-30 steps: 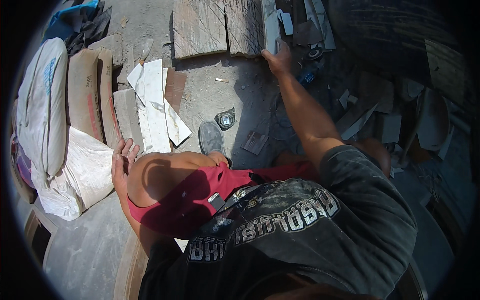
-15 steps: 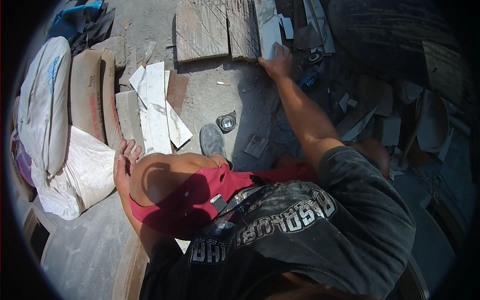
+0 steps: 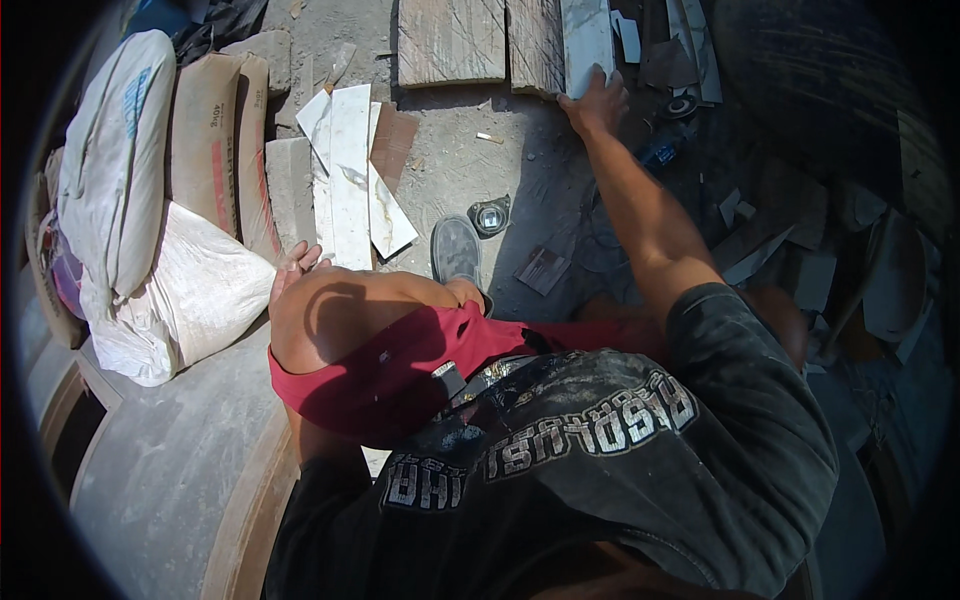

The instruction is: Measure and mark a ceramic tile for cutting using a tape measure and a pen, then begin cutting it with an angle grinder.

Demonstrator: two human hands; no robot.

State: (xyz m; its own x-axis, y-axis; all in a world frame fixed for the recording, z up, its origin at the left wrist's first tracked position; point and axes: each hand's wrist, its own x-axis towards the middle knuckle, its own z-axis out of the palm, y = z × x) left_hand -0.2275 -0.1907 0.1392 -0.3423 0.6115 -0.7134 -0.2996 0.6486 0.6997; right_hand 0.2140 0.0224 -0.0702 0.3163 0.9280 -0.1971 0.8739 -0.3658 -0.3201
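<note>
A long white marbled tile strip (image 3: 587, 45) lies beside two rough wooden planks (image 3: 452, 45). My right hand (image 3: 600, 103) grips its near end, thumb on the left edge and fingers on the right. Close to that hand, in shade, lies a blue angle grinder (image 3: 662, 150). My left hand (image 3: 298, 260) shows only its fingers past my bent left knee, which hides the rest. Those fingers are stretched out and hold nothing that I can see. They are near the lower end of some white tile offcuts (image 3: 349, 150).
Tan sacks (image 3: 205, 145) and white sacks (image 3: 115, 170) stand at the left, beside a grey block (image 3: 290, 190). A tape measure (image 3: 490, 217) lies by my shoe (image 3: 457, 250). Broken tile pieces (image 3: 815, 280) clutter the right side.
The view has shifted, so the scene sits farther right and higher. My left hand has moved forward and is more hidden by the knee. My right hand stays on the tile strip's end.
</note>
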